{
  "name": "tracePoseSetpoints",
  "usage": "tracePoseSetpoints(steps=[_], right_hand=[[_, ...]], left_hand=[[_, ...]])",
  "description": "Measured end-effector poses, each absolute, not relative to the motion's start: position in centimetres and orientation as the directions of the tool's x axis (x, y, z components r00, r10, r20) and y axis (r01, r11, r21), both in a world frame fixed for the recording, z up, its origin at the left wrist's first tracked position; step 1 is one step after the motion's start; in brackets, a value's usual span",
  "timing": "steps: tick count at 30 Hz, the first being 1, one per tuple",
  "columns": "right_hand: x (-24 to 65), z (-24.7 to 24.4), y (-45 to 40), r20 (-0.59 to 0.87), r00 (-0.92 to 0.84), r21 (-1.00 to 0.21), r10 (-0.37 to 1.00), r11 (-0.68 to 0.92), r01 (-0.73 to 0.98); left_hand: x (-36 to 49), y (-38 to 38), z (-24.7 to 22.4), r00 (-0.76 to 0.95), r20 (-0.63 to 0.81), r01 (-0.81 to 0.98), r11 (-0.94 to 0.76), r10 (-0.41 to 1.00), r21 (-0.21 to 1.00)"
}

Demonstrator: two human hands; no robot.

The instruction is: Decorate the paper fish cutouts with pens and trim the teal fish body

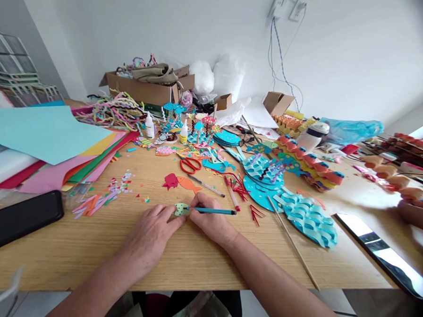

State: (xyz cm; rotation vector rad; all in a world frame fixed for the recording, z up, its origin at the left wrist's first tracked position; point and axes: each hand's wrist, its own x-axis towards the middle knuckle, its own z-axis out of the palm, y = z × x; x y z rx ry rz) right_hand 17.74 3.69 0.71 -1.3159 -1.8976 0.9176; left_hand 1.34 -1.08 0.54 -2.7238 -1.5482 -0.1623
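My right hand (210, 223) is closed around a blue felt-tip pen (217, 211), its tip end over a small pale-green paper cutout (179, 209) with dark dots. My left hand (151, 231) holds that cutout against the table between thumb and fingers, which cover part of its outline. Just beyond my hands lie an orange paper fish (188, 184) and a dark red paper piece (171, 181). Red-handled scissors (190, 165), a ballpoint pen (210, 187) and a red pen (233, 193) rest farther back and to the right.
Paper scraps (101, 197), coloured sheets (53, 131) and a black phone (22, 222) are at the left. Woven blue paper (309, 218), a wooden stick (294, 243) and a tablet-like device (383, 255) lie right. Another person's hand (417, 216) shows at the right edge.
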Motion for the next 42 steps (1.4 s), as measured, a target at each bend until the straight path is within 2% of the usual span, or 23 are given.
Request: tracePoseSetpoints(steps=[10,16,27,34,42], right_hand=[[18.6,1.0,4.2,0.158,-0.267,-0.913,0.951,0.244,0.327],[19.0,1.3,3.3,0.066,-0.264,-0.915,0.962,0.164,0.368],[18.5,0.7,2.3,0.144,-0.241,-0.861,0.960,0.242,0.447],[18.3,0.6,2.4,0.147,-0.231,-0.827,0.962,0.247,0.504],[18.3,1.0,2.3,0.129,-0.242,-0.823,0.962,0.240,0.514]], left_hand=[[1.3,-1.0,0.2,0.508,0.080,0.859,-0.512,0.857,0.026],[1.2,-1.1,0.0,0.507,0.119,0.859,-0.512,0.854,0.014],[1.1,-1.0,-0.4,0.523,0.169,0.850,-0.526,0.835,-0.033],[1.2,-1.1,0.1,0.511,0.129,0.857,-0.516,0.850,0.005],[1.1,-1.1,-0.2,0.513,0.151,0.855,-0.519,0.845,0.004]])
